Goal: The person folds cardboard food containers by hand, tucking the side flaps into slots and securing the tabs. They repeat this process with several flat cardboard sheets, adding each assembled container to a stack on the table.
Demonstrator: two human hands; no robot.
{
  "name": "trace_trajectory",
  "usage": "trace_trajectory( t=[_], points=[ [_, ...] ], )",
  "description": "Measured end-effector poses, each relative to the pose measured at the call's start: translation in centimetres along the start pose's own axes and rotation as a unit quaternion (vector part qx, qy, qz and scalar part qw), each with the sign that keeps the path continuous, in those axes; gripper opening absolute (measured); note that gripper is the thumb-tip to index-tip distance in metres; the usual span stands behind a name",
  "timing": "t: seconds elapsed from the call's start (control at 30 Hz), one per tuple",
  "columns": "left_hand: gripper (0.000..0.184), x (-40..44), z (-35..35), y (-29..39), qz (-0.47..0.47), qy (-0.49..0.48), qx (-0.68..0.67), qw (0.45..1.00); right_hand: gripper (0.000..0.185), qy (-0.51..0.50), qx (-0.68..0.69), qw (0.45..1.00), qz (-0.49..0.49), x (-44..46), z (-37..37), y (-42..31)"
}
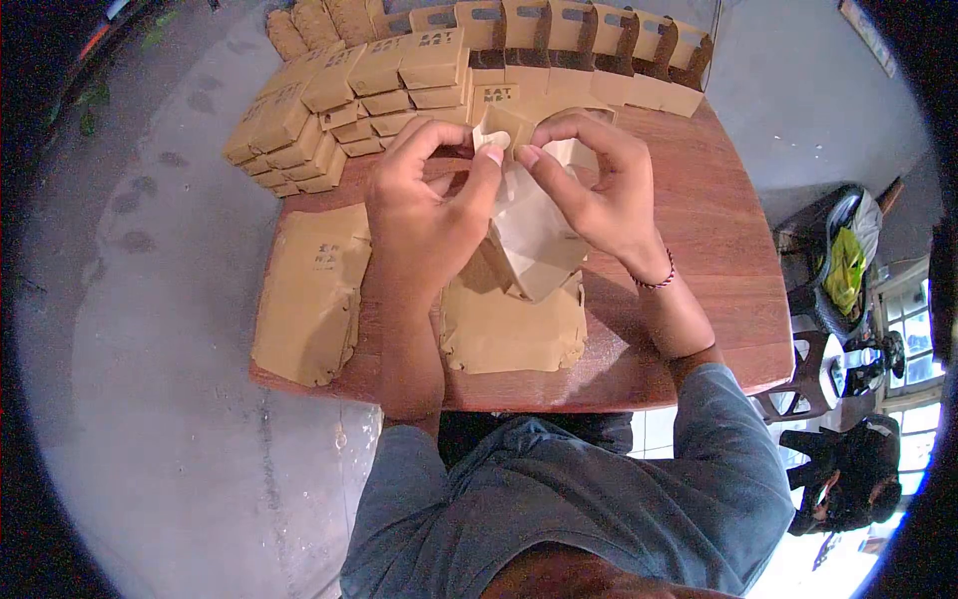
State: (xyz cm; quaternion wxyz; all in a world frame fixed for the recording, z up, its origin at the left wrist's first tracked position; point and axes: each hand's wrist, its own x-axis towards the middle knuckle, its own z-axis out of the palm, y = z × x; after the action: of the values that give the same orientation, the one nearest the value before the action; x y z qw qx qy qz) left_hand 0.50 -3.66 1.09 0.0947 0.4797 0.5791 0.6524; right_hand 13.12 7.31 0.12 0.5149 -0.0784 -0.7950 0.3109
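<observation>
A partly folded cardboard box [537, 238] with a pale inside is held up over the table. My left hand [434, 195] pinches a flap at its far left corner between thumb and fingers. On the other side of that end, my right hand [597, 180] pinches the cardboard near the same corner, its thumb close to my left thumb. Beneath the box lies a flat brown cardboard sheet [514, 334]. Another flat stack [309, 295] with dark print rests to the left of my left forearm.
Closed printed boxes [384, 65] are piled at the table's [723, 250] far left. A row of handled carton carriers [569, 40] lines the far edge. Right of the table are a chair [813, 374] and a bag with yellow-green material [846, 270].
</observation>
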Motion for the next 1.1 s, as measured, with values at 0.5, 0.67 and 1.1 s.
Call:
trace_trajectory(
  t=[0.5,0.67,1.1],
  points=[
    [0.010,-0.4,1.0,0.5,0.032,0.018,-0.038,0.999,0.010,-0.025,0.070,0.997,-0.012,0.1,-0.4,0.0],
    [0.010,-0.2,1.4,0.3,0.065,0.047,0.009,0.997,0.010,-0.013,0.046,0.998,-0.038,0.2,-0.2,-0.1],
    [0.009,-0.1,0.8,0.3,0.083,0.039,0.051,0.994,0.007,-0.033,-0.008,0.997,-0.069,0.2,-0.3,0.0]
  ],
)
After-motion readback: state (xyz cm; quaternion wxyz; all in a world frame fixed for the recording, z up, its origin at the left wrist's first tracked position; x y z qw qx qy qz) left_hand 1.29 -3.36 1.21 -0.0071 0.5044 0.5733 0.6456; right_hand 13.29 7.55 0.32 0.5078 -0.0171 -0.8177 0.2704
